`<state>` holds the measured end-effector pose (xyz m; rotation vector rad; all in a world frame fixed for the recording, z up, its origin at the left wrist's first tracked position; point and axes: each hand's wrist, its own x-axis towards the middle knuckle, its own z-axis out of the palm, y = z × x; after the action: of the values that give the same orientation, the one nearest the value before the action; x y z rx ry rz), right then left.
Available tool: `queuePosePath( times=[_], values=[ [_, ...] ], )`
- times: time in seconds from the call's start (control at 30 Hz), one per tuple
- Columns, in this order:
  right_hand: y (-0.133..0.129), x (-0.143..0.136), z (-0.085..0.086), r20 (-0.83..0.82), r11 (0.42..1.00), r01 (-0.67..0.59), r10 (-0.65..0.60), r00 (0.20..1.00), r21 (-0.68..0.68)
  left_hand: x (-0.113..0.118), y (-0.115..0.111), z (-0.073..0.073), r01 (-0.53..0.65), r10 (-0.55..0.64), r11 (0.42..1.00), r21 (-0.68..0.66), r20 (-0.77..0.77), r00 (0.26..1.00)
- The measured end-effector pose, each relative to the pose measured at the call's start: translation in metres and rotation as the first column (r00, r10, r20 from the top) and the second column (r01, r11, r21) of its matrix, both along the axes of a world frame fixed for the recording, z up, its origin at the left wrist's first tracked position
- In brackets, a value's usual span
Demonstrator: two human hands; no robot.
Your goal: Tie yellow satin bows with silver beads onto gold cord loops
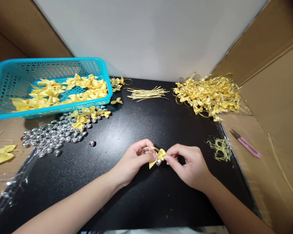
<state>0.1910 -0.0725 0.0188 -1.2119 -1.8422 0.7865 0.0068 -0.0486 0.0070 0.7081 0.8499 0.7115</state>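
Note:
Near the front middle of the black table, my left hand (136,159) pinches a yellow ribbon bow (161,154) and its gold wire loop (150,148) between thumb and fingers. A silver bead (158,162) hangs just below the bow's middle. From the right, my right hand (189,164) closes thumb and forefinger on the bow's right edge. Its other fingers are curled and partly hidden.
A blue basket (104,79) of yellow bows stands back left, with silver beads (48,138) before it. Gold wires (147,93) lie at the back middle. Finished bows (207,94) are heaped back right; wire scraps (221,149) and pink snips (246,144) lie at the right.

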Motion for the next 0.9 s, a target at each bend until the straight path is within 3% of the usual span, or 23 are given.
queuePosePath(
  times=[0.2,0.33,0.63,0.9],
  values=[
    [-0.003,-0.01,-0.01,-0.347,0.933,-0.035,-0.098,0.933,-0.357,-0.002,-0.001,0.0,-0.016,0.015,0.999,0.028,0.038,0.999],
    [-0.004,-0.017,-0.014,-0.473,0.888,-0.07,-0.174,0.864,-0.455,-0.002,-0.003,-0.002,-0.047,0.043,0.998,0.037,0.102,0.994],
    [-0.004,-0.021,-0.02,-0.541,0.861,-0.098,-0.222,0.811,-0.499,-0.001,-0.004,-0.006,-0.081,0.08,0.997,-0.001,0.108,0.991],
    [-0.001,-0.008,-0.006,-0.231,0.945,0.019,-0.099,0.968,-0.326,-0.002,-0.002,-0.003,-0.07,0.072,0.997,-0.024,0.06,0.996]
  ],
)
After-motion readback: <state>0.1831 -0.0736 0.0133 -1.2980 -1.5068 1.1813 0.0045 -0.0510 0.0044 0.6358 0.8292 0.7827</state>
